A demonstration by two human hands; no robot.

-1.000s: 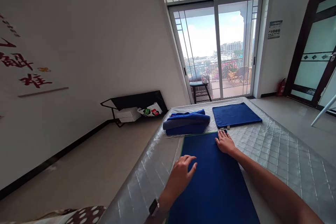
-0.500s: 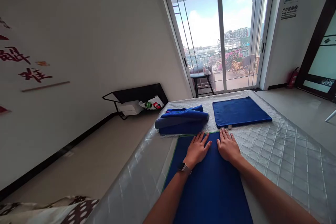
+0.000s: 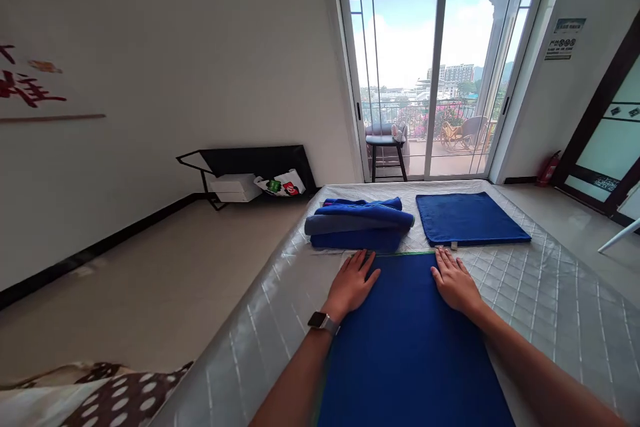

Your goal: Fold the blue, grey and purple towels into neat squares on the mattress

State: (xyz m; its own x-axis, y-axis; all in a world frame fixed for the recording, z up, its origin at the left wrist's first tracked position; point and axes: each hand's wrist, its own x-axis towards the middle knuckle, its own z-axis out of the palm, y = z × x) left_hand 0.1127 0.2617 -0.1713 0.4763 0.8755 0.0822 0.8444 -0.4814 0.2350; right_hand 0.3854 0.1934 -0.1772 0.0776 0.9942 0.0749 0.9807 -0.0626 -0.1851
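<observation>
A long piece of blue cloth [image 3: 407, 340] with a thin green edge lies flat on the quilted mattress [image 3: 530, 287] before me. My left hand [image 3: 351, 282], with a watch [image 3: 323, 322] on its wrist, rests palm down at the cloth's far left corner, fingers spread. Flat on the far right corner lies my right hand [image 3: 454, 280], its fingers stretched out. Beyond the left hand is a loose pile of rolled or folded blue cloths [image 3: 360, 223]. A flat blue cloth piece [image 3: 470, 219] with a small white tag lies past the right hand.
A black frame [image 3: 255, 163] by the left wall has a white box [image 3: 234, 188] and a printed bag [image 3: 283, 183] at it. A stool [image 3: 386, 142] shows near the sliding glass door [image 3: 435, 67]. Brown dotted fabric [image 3: 125, 397] lies at lower left. A fire extinguisher [image 3: 549, 168] stands right.
My hands have moved apart across the cloth, the left one outward to its left edge and the right one toward its right edge. The camera view has shifted and levelled.
</observation>
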